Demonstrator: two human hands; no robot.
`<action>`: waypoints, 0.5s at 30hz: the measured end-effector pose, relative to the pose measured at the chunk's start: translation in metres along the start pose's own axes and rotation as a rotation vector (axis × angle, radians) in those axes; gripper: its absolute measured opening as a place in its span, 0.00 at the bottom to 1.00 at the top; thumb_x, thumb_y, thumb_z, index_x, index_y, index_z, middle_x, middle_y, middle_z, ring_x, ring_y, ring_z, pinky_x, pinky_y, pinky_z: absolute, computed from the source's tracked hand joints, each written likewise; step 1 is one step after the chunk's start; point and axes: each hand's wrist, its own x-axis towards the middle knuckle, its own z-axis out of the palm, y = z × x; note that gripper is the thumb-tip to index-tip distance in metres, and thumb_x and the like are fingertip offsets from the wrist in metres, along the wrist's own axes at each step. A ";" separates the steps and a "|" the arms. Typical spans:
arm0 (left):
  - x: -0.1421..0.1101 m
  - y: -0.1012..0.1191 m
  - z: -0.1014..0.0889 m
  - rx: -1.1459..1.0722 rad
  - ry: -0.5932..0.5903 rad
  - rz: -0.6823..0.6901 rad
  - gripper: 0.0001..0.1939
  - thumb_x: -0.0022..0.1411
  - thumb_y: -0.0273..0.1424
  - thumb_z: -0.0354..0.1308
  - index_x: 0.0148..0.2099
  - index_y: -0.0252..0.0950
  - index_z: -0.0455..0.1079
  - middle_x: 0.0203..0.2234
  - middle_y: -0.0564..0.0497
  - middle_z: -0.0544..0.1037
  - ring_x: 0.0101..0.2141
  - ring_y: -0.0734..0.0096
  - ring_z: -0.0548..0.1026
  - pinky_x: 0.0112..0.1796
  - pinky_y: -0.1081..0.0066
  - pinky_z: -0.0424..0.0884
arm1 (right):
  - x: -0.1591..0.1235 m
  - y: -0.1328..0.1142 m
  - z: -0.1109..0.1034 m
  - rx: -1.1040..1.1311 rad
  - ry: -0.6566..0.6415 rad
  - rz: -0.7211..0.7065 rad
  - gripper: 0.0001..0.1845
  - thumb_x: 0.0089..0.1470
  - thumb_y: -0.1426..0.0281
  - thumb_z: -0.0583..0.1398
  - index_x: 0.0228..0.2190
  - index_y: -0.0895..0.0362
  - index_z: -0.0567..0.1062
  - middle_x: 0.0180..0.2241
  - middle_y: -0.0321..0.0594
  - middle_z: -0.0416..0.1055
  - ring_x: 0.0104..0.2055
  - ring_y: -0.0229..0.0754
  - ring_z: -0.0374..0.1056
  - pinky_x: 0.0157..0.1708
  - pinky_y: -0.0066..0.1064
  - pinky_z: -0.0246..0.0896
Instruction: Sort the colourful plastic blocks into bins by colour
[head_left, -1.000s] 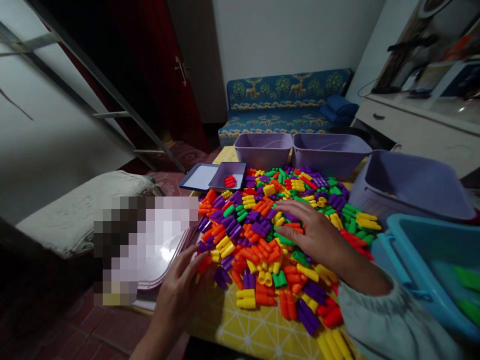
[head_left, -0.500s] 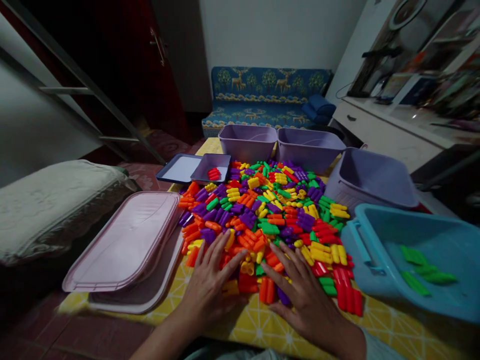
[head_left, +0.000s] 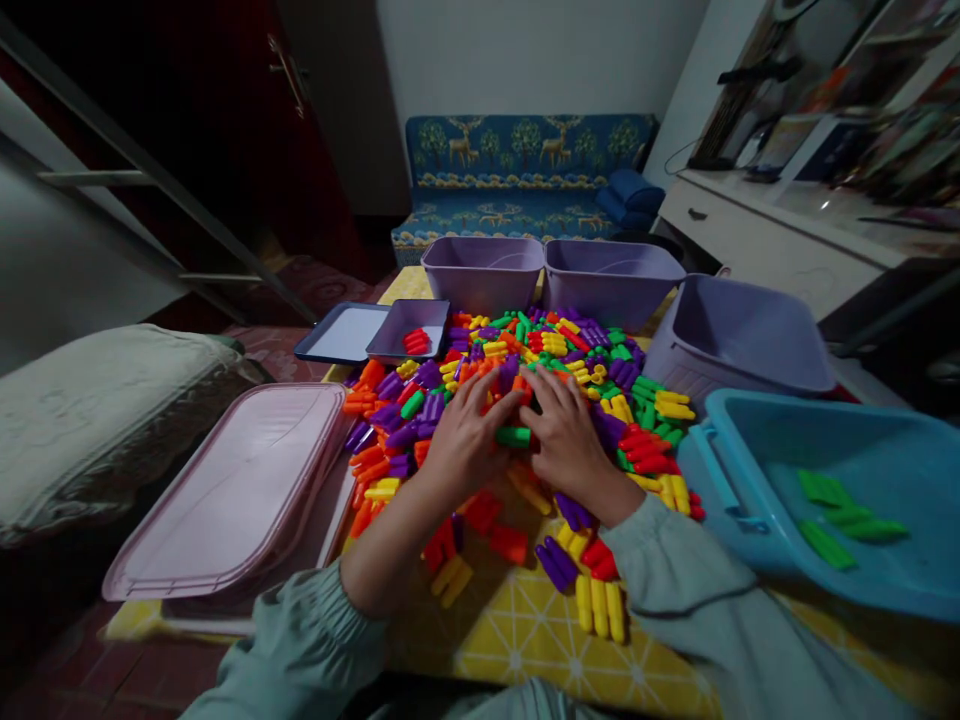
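Taking 12 o'clock as straight away from the person, the pile of plastic pieces point(head_left: 420, 405) spreads over the middle of the bench point(head_left: 517, 635), with the left hand point(head_left: 469, 440) and right hand point(head_left: 562, 430) over its centre. On both, the fingers are bent and spread, tips reaching in among the pieces; whether they grip any cannot be told.

The likeliest trouble is spillage. Drawing the hands toward 6 o'clock could drag loose pieces along, and the yellow triple piece point(head_left: 600, 607) lies near the front edge. The right sleeve point(head_left: 675, 560) hangs close by and could catch it. A broad push toward 10 o'clock might knock the small tray point(head_left: 384, 343), which holds red pieces point(head_left: 416, 341); one toward 3 o'clock could press pieces against the blue bin point(head_left: 701, 460).

The green piece point(head_left: 514, 437) between the hands has its long axis running roughly 9 to 3 o'clock. The yellow triple piece's tubes run nearly 12 to 6, while the purple piece point(head_left: 556, 563) beside it slants from 10 to 4. Which ends are sockets is unclear.
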 end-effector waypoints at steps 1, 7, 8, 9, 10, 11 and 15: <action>0.011 -0.005 0.000 0.011 0.020 -0.006 0.33 0.54 0.23 0.60 0.63 0.38 0.63 0.65 0.38 0.57 0.63 0.45 0.57 0.60 0.45 0.58 | 0.008 0.004 0.001 0.003 0.025 0.045 0.25 0.44 0.80 0.60 0.47 0.57 0.74 0.67 0.52 0.51 0.69 0.58 0.43 0.65 0.61 0.35; 0.029 -0.012 -0.019 -0.002 0.134 -0.129 0.30 0.59 0.26 0.60 0.64 0.38 0.61 0.65 0.41 0.56 0.64 0.46 0.56 0.61 0.47 0.58 | -0.001 0.005 -0.023 0.106 0.240 0.264 0.26 0.57 0.68 0.59 0.57 0.56 0.67 0.65 0.52 0.54 0.67 0.58 0.50 0.63 0.57 0.48; 0.017 -0.008 -0.027 -0.018 0.130 -0.119 0.31 0.60 0.29 0.61 0.65 0.41 0.60 0.66 0.42 0.56 0.64 0.47 0.56 0.61 0.47 0.59 | -0.020 0.001 -0.031 0.124 0.231 0.259 0.27 0.58 0.67 0.59 0.59 0.54 0.65 0.66 0.49 0.53 0.67 0.57 0.49 0.63 0.55 0.49; -0.001 -0.004 -0.035 -0.038 0.110 -0.105 0.32 0.60 0.32 0.61 0.66 0.45 0.58 0.66 0.45 0.56 0.64 0.49 0.57 0.60 0.48 0.61 | -0.045 -0.003 -0.038 0.131 0.188 0.240 0.30 0.58 0.66 0.58 0.61 0.52 0.62 0.66 0.47 0.52 0.68 0.56 0.49 0.63 0.54 0.50; -0.023 0.001 -0.042 -0.050 0.059 -0.088 0.33 0.61 0.34 0.61 0.66 0.48 0.56 0.66 0.47 0.56 0.64 0.50 0.58 0.59 0.49 0.63 | -0.074 -0.007 -0.042 0.117 0.113 0.222 0.33 0.58 0.63 0.58 0.63 0.51 0.59 0.67 0.45 0.50 0.68 0.56 0.49 0.64 0.54 0.50; -0.049 0.005 -0.047 -0.049 0.004 -0.071 0.34 0.61 0.37 0.61 0.67 0.50 0.55 0.66 0.48 0.56 0.63 0.50 0.60 0.58 0.50 0.66 | -0.106 -0.010 -0.044 0.079 0.049 0.184 0.36 0.57 0.60 0.59 0.64 0.50 0.57 0.68 0.44 0.49 0.68 0.58 0.49 0.63 0.54 0.51; -0.143 0.011 -0.037 0.061 -0.181 -0.025 0.44 0.52 0.52 0.64 0.68 0.49 0.56 0.67 0.42 0.54 0.62 0.40 0.60 0.53 0.48 0.70 | -0.217 -0.015 -0.022 -0.100 -0.033 0.062 0.37 0.58 0.52 0.51 0.66 0.46 0.54 0.68 0.45 0.48 0.67 0.62 0.51 0.62 0.61 0.48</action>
